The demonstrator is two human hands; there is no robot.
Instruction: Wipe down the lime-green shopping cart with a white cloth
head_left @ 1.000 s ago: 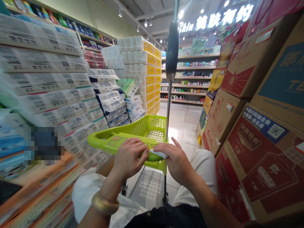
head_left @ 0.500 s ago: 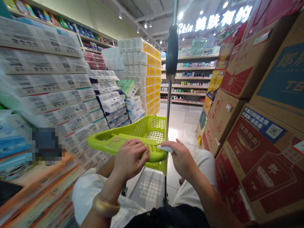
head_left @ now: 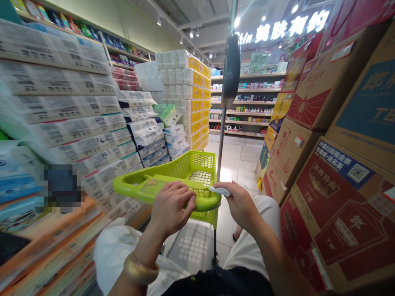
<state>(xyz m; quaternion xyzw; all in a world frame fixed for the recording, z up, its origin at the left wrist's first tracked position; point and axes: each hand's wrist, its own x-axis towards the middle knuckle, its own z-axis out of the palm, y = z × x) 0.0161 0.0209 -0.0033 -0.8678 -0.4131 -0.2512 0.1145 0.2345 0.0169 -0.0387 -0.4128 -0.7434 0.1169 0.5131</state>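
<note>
A lime-green shopping cart (head_left: 173, 167) with a perforated basket stands in front of me. My left hand (head_left: 174, 205) is wrapped over the near rim of its handle (head_left: 135, 187). Pinched in my right hand (head_left: 240, 203) is a folded white cloth (head_left: 220, 190), which could also be a wipe. It lies at the handle's right corner, close to a thin metal pole (head_left: 220, 144). The pole rises beside the cart's right side and carries a dark grey grip (head_left: 231, 68) higher up. What the palms touch is hidden.
Wrapped paper packs (head_left: 70, 78) are stacked along the left, with a yellow-and-white stack (head_left: 199, 107) farther ahead. Printed cartons (head_left: 342, 205) line the right. A tiled floor (head_left: 236, 160) runs between them toward stocked shelves (head_left: 247, 113).
My right hand and the white cloth have shifted slightly right along the handle's corner. The pole's upper part leans farther right. My left hand keeps its hold on the rim.
</note>
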